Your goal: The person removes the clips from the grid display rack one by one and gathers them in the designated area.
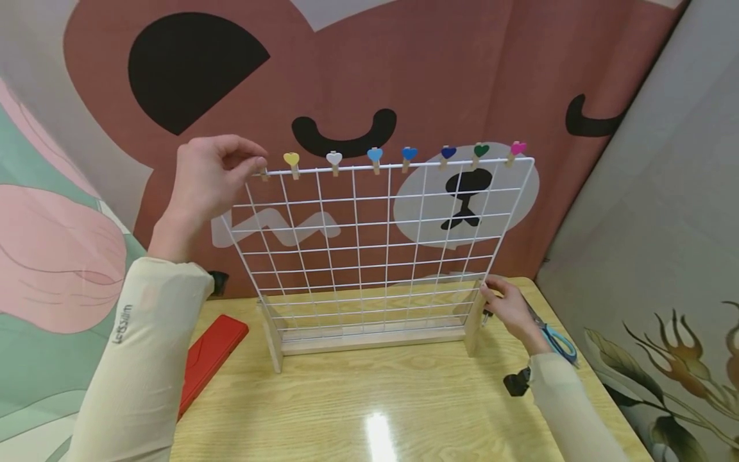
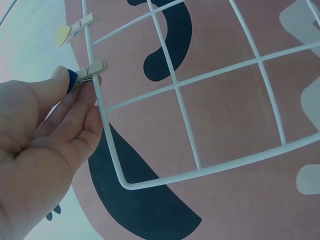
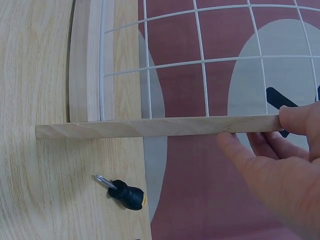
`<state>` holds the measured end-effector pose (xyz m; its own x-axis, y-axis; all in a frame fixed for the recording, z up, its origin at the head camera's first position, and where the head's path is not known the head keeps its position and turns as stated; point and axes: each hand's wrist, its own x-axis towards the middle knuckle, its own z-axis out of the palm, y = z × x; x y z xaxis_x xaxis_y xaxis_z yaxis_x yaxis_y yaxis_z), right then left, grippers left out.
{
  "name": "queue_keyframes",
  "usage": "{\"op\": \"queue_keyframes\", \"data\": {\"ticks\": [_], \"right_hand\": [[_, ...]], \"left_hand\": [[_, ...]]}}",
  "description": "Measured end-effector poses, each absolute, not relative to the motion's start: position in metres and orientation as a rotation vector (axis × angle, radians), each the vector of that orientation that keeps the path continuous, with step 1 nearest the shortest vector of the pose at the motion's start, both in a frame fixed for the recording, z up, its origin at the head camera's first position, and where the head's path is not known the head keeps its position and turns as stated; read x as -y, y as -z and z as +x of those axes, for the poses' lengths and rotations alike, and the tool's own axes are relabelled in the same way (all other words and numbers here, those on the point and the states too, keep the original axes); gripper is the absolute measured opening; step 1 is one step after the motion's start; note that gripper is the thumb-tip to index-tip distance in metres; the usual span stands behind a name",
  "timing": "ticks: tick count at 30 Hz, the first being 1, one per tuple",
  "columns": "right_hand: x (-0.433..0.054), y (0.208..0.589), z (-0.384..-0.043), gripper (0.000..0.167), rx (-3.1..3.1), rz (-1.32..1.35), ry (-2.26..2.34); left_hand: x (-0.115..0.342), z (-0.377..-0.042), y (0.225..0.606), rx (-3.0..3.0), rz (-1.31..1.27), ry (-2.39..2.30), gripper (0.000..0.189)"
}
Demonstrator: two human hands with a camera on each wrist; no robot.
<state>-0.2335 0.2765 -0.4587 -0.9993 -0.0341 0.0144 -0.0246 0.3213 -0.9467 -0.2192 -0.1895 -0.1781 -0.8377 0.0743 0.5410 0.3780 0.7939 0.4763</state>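
Observation:
My left hand (image 1: pixel 202 176) pinches a small wooden clothespin (image 2: pixel 92 69) with a dark blue end. The pin's jaws straddle the top wire of a white wire grid (image 2: pixel 176 86), near its left corner. Along that same wire sit several more clothespins with hearts, among them a yellow one (image 1: pixel 291 158), a white one (image 1: pixel 333 156) and a pink one (image 1: pixel 518 148). The grid stands upright in a wooden stand (image 1: pixel 375 342). At the right end, my right hand (image 1: pixel 514 311) grips the upper end of the stand's side post (image 3: pixel 150 128) between thumb and fingers.
A stubby black screwdriver (image 3: pixel 129 196) lies on the table just right of the stand. Blue-handled scissors (image 1: pixel 559 341) lie beyond my right wrist. On the left, a red flat box (image 1: pixel 213 359) is partly covered by my sleeve. A printed curtain (image 1: pixel 346 70) hangs behind.

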Motion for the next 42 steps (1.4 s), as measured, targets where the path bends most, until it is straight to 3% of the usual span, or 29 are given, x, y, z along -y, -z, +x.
{"op": "queue_keyframes", "data": {"ticks": [28,33,42], "right_hand": [[-0.275,0.46,-0.233,0.044,-2.574,-0.069,1.809],[-0.275,0.459,-0.233,0.045,-2.577,-0.07,1.794],[-0.277,0.461,-0.234,0.046,-2.603,-0.064,1.766]], "left_hand": [[0.189,-0.226,0.181,2.287,-0.317,0.871,0.018],[0.189,-0.22,0.174,2.22,-0.263,0.898,0.024],[0.19,-0.201,0.19,2.18,-0.402,0.972,0.023]]}}
